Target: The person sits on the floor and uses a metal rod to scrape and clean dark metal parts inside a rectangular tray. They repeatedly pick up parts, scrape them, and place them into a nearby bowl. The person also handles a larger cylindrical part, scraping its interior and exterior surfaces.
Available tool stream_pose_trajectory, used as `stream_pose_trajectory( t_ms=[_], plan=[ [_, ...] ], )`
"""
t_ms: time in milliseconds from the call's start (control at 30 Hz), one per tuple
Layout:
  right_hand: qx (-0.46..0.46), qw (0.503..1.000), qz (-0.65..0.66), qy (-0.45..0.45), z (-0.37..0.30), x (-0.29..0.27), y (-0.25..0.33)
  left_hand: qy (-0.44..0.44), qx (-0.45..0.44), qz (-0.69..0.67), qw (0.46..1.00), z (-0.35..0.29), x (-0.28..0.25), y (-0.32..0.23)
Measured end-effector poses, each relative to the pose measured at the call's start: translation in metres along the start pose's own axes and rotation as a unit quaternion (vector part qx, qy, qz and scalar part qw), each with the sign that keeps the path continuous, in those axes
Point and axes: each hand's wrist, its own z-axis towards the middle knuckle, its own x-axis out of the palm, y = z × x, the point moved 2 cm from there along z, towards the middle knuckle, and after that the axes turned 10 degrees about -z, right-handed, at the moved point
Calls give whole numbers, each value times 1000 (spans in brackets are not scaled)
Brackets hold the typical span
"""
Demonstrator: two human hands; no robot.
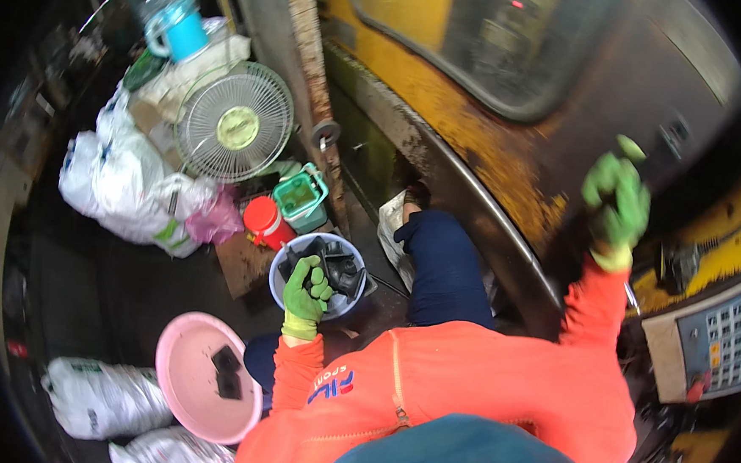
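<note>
My left hand [305,297], in a green glove, hangs over the near side of a pale blue-white basin [355,309]. Its fingers are curled; whether anything is inside them is hidden. Black angular moulded pieces [346,278] fill much of that basin. Over on the right, my right hand [617,202], gloved in the same green, is raised in front of the dark machine door [624,103], near a small recessed catch [673,134]. Motion smears its fingers, and I cannot tell whether it touches the door. Two black pieces [227,372] lie in a pink basin [178,351] at my left.
A yellow machine [477,153] with a window stands ahead. Its button panel [724,342] is at the right. Toward the left are a fan [238,127], a red jug [263,216], a green basket [300,197] and white bags [106,177]. White sacks [106,398] lie lower left.
</note>
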Motion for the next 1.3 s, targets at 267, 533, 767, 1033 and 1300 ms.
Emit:
stream_pose_trajectory(
  t_ms=[267, 533, 767, 1033, 1300],
  plan=[
    [97, 987, -105, 71, 91, 107, -83, 44, -45, 39, 997, -4, 40, 19],
    [41, 886, -307, 344, 165, 100, -65, -19, -15, 50, 998, -6, 44, 15],
    [-240, 874, -365, -212, 319, -119, -75, -179, 37, 37, 982, 1, 9, 11],
    [66, 852, -427, -295, 359, -282, -232, -202, 85, 12, 976, 8, 15, 11],
    [107, 653, -722, -202, 401, -288, -227, -200, 50, 55, 977, 17, 27, 16]
  ],
)
